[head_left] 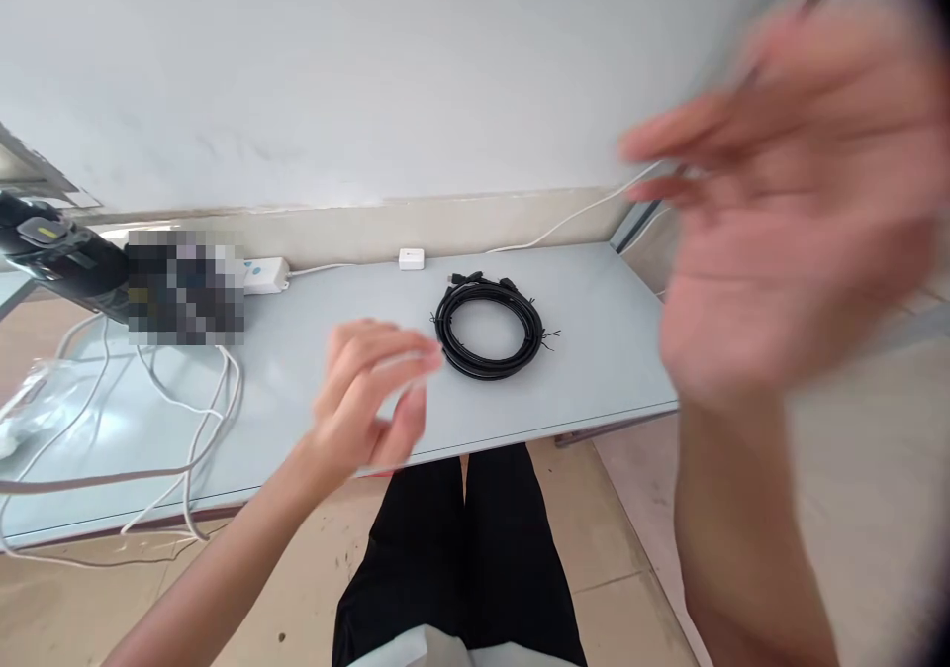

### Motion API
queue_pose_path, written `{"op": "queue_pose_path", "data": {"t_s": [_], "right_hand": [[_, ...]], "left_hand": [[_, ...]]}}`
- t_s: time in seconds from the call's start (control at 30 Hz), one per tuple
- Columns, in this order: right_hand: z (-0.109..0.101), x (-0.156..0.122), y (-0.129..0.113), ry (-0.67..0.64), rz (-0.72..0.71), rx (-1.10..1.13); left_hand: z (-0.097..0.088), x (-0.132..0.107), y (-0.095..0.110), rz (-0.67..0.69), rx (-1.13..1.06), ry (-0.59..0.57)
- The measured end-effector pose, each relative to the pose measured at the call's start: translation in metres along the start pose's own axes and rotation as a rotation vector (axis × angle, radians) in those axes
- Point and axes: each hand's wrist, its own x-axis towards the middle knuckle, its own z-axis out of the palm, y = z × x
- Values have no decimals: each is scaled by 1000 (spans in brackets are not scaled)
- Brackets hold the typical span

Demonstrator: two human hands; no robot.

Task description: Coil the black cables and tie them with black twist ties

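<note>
A coiled black cable (490,332) lies on the pale grey table (594,350), tied with small twist ties. My left hand (375,390) hovers above the table just left of the coil, fingers curled loosely and partly apart, holding nothing I can make out. My right hand (779,212) is raised close to the camera at the right, blurred by motion, fingers stretched out and apart, empty.
A white power strip (265,274) and a small white adapter (411,258) sit at the table's back edge by the wall. White cables (197,420) trail over the left side. A dark device (59,256) and a plastic bag (37,395) lie at far left. My legs (460,548) are below the table edge.
</note>
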Motion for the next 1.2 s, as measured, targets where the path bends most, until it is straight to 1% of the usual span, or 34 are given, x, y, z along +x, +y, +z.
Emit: {"op": "queue_pose_path", "data": {"t_s": [0.03,0.07,0.1,0.13,0.17,0.23,0.27,0.3,0.33,0.4,0.57,0.63,0.67,0.73,0.83,0.9,0.97,1.03,1.2], "right_hand": [[5,2,18,20,-8,1],[10,2,43,17,23,-9],[15,1,73,-30,94,-36],[20,-1,106,-93,234,-82],[26,-5,139,-131,349,-116],[37,-14,197,-177,507,-206],[43,-18,218,-192,536,-231],[48,-22,233,-194,541,-234],[55,-24,243,-205,540,-214],[67,-25,248,-207,525,-151],[101,-14,243,-259,473,-128],[108,-10,246,-242,482,-64],[109,-9,248,-209,491,-6],[106,-8,254,-78,527,147],[90,-7,263,174,615,376],[77,-6,267,269,664,486],[67,-4,271,322,684,553],[61,-3,272,342,694,602],[58,-4,272,308,705,633]], "left_hand": [[7,14,-4,44,-13,6],[14,29,-11,77,-33,12],[22,45,-21,91,-58,8],[30,59,-33,59,-92,9],[38,73,-45,-15,-121,-9],[50,92,-68,-175,-174,-88],[54,98,-77,-197,-177,-104],[58,101,-84,-207,-179,-115],[60,102,-88,-208,-178,-114],[61,100,-91,-201,-167,-84],[53,96,-92,-189,-115,51],[49,96,-95,-206,-130,85],[48,96,-96,-217,-150,101],[46,96,-98,-233,-205,145],[48,95,-98,-241,-266,210],[49,94,-97,-244,-276,220],[51,94,-96,-241,-275,214],[53,93,-95,-230,-271,201],[56,91,-93,-203,-264,171]]}}
